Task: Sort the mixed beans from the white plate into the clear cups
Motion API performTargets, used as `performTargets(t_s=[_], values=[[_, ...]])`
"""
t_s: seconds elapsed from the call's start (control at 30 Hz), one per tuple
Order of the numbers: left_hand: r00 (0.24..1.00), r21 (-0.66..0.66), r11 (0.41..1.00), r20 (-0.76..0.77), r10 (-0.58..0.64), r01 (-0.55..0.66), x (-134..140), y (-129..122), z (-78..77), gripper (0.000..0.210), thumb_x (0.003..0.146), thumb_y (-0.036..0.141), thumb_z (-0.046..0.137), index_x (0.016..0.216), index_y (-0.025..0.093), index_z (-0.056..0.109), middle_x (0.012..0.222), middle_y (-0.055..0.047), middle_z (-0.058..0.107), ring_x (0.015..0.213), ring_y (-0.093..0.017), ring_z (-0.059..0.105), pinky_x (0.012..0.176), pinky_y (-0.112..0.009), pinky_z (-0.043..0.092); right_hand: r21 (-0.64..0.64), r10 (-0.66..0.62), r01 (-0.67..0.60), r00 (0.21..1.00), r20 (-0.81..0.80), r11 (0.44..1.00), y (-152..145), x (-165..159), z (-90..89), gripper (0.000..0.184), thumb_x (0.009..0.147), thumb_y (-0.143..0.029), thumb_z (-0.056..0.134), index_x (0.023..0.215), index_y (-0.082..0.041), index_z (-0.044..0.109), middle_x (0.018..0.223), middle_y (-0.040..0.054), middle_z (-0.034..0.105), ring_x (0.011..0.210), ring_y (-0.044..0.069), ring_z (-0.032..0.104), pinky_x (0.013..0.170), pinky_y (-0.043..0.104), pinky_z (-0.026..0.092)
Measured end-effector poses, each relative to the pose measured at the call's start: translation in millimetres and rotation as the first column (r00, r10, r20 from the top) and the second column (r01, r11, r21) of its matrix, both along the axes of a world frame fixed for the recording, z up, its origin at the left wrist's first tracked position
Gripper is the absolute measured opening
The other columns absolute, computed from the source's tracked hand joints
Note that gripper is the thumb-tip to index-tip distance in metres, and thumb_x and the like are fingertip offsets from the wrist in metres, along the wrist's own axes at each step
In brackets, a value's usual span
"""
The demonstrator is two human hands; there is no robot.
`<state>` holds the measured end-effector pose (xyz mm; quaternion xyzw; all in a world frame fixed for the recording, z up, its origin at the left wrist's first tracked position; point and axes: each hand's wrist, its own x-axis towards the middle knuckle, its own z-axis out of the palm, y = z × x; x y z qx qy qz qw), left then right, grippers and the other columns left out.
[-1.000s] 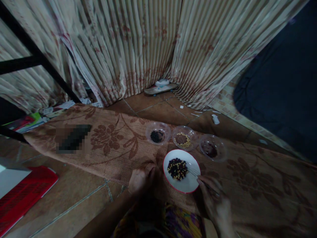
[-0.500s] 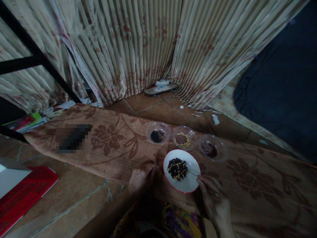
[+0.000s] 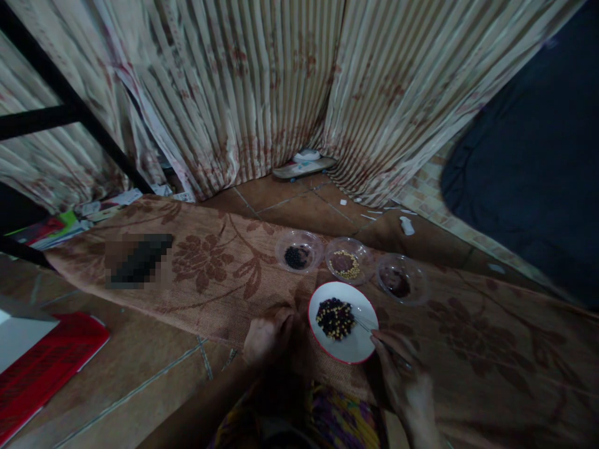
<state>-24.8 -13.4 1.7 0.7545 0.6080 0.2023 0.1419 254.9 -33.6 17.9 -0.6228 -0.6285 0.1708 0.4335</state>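
While the right hand (image 3: 406, 368) is closed on a thin, silvery metal tool (image 3: 364, 323), its tips lie at the near edge of the pile of small black, dark red and pale yellow beans (image 3: 334, 319) in the white round dish with a red rim (image 3: 360, 347), between both hands; gripping well back probably keeps the fingers clear. The left hand (image 3: 266, 337) is curled nearly closed; whether it holds anything, I cannot tell. Beyond the hands, 3 clear round plastic bowls (image 3: 346, 242) line the brown, floral cloth-covered surface (image 3: 187, 299), likely for easy reach.
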Motion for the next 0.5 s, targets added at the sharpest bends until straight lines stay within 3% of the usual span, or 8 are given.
performTargets(t_s=[0.3,0.5], values=[[1.000,0.008,1.000,0.006,0.004,-0.004,0.0,-1.0,-2.2,0.023,0.099,0.025,0.041,0.099,0.022,0.064,0.092,-0.003,0.074,0.082,-0.016,0.069,0.072,-0.025,0.049,-0.056,-0.062,0.059,0.997,-0.053,0.997,-1.5,3.8,1.6,0.027,0.085,-0.047,0.064,0.088,-0.022,0.075,0.099,0.0079,0.072,0.090,0.021,0.068,0.076,0.031,0.055],[1.000,-0.016,1.000,0.015,0.007,-0.007,-0.2,-0.7,-0.4,0.024,0.098,0.024,0.040,0.099,0.023,0.064,0.091,-0.003,0.074,0.081,-0.016,0.069,0.073,-0.025,0.049,0.055,-0.113,0.114,0.993,-0.028,0.992,2.6,7.2,24.6,0.029,0.085,-0.046,0.063,0.085,-0.019,0.075,0.091,0.0087,0.072,0.082,0.022,0.067,0.070,0.033,0.054]])
